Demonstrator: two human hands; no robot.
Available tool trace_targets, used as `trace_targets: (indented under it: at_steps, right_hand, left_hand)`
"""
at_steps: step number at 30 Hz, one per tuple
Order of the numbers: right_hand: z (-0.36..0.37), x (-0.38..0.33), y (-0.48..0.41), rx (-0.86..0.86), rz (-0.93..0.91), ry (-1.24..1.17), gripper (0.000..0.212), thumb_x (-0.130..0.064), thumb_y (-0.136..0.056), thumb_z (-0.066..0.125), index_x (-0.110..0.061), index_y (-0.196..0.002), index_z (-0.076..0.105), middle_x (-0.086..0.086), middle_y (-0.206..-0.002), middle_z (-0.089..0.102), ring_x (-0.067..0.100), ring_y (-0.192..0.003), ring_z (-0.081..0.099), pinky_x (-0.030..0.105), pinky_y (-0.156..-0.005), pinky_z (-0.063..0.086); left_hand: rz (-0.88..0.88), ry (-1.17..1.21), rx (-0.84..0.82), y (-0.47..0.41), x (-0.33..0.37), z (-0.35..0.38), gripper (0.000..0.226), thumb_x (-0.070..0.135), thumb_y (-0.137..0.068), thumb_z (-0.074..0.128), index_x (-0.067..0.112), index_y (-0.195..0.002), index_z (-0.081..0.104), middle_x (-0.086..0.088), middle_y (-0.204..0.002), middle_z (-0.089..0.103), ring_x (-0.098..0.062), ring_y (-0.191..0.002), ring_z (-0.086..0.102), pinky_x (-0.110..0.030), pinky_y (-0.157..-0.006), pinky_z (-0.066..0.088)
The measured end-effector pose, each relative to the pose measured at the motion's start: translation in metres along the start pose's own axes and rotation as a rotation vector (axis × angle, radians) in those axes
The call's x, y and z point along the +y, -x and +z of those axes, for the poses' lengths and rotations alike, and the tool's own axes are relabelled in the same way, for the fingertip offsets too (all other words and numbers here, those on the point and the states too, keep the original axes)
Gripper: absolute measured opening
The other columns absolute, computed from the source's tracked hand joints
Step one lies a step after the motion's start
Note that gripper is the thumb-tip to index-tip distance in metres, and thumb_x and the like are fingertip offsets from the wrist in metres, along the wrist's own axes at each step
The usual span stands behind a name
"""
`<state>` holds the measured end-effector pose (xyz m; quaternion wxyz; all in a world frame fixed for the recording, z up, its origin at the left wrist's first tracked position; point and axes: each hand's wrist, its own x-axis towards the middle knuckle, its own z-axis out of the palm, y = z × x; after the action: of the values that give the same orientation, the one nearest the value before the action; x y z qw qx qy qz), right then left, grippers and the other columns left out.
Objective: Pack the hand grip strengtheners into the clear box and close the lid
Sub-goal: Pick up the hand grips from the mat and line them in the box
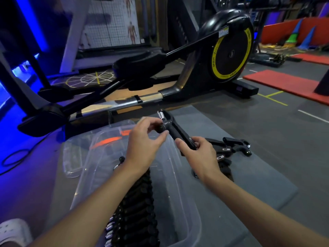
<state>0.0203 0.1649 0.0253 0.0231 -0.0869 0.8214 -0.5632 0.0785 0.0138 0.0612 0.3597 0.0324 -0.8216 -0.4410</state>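
While one hand grip strengthener (175, 130) is held up at the centre of the frame, its black knob (161, 128) is pinched between thumb and fingertips of the left hand (144, 139). The lower ends of its handles are gripped by the curled fingers of the right hand (199, 154). Below both hands, at lower centre, the clear box (179, 184) is seen open, with a row of black strengtheners (137, 207) packed side by side inside. What appears to be the lid (73, 157) is laid flat just left of the box. More loose strengtheners (233, 145) are left on the grey mat (249, 175) at right of centre. An elliptical trainer (229, 50) is seen across the upper frame.
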Motion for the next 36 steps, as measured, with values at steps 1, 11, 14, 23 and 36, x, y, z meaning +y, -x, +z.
trace_targets:
  at_steps: [1,11,14,23,36]
  right_hand:
    - [0.005,-0.004,0.002,-0.056,-0.015,-0.025,0.034,-0.057,-0.081,0.063,-0.024,-0.090,0.066,-0.007,-0.078,0.072,0.007,-0.071,0.066,0.029,-0.065,0.053]
    - [0.045,0.017,-0.001,-0.434,-0.284,0.427,0.064,-0.043,-0.102,0.030,-0.012,-0.155,0.011,0.000,-0.163,0.006,0.010,-0.149,0.001,0.017,-0.114,-0.002]
    - [0.046,0.020,-0.004,-0.445,-0.313,0.497,0.068,-0.044,-0.102,0.030,-0.013,-0.155,0.001,-0.001,-0.163,-0.006,0.007,-0.148,-0.008,0.014,-0.111,-0.008]
    - [0.044,0.024,-0.005,-0.464,-0.321,0.501,0.069,-0.044,-0.101,0.032,-0.016,-0.155,-0.001,-0.008,-0.162,-0.007,-0.007,-0.140,-0.012,0.005,-0.104,-0.013]
    - [0.043,0.025,-0.004,-0.480,-0.330,0.468,0.072,-0.046,-0.101,0.036,-0.019,-0.155,-0.003,-0.012,-0.162,-0.007,-0.013,-0.134,-0.016,-0.004,-0.092,-0.015]
  left_hand:
    - [0.009,-0.007,0.044,-0.003,-0.003,-0.005,0.029,0.011,-0.079,0.078,0.019,-0.105,0.067,0.006,-0.099,0.066,-0.005,-0.094,0.063,-0.015,-0.086,0.048]
    - [-0.202,-0.113,-0.047,-0.012,-0.088,-0.034,0.027,0.011,-0.078,0.079,0.030,-0.094,0.071,0.010,-0.088,0.072,-0.011,-0.084,0.068,-0.032,-0.083,0.055]
    - [-0.270,-0.162,-0.148,-0.005,-0.116,-0.017,0.024,0.008,-0.076,0.080,0.026,-0.089,0.070,0.008,-0.083,0.071,-0.016,-0.080,0.067,-0.037,-0.085,0.054]
    - [-0.292,-0.408,-0.411,-0.004,-0.164,0.015,0.024,0.017,-0.079,0.078,0.015,-0.102,0.075,-0.002,-0.095,0.073,-0.018,-0.088,0.063,-0.027,-0.082,0.046]
    - [-0.223,-0.597,-0.475,0.008,-0.183,0.023,0.022,0.025,-0.082,0.072,0.021,-0.104,0.072,0.004,-0.108,0.070,-0.022,-0.110,0.055,-0.041,-0.097,0.042]
